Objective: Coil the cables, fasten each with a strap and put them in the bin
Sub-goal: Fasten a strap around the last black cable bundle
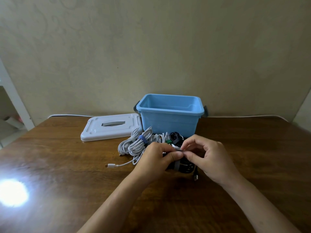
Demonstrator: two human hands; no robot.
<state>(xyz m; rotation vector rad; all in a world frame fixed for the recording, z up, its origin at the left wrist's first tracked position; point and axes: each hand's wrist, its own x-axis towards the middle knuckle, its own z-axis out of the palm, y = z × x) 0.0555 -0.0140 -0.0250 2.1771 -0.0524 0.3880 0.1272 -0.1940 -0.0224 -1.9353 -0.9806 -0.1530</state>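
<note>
A blue plastic bin stands open at the back of the wooden table. In front of it lies a pile of cables: white coils bound with a blue strap, and further small coils with green and dark straps. My left hand grips a black coiled cable with a grey strap round it. My right hand pinches the end of that strap just above the coil. A white plug trails out to the left.
The bin's white lid with a grey handle lies flat to the left of the bin. A bright glare spot sits on the table at the left. The wall runs right behind the table.
</note>
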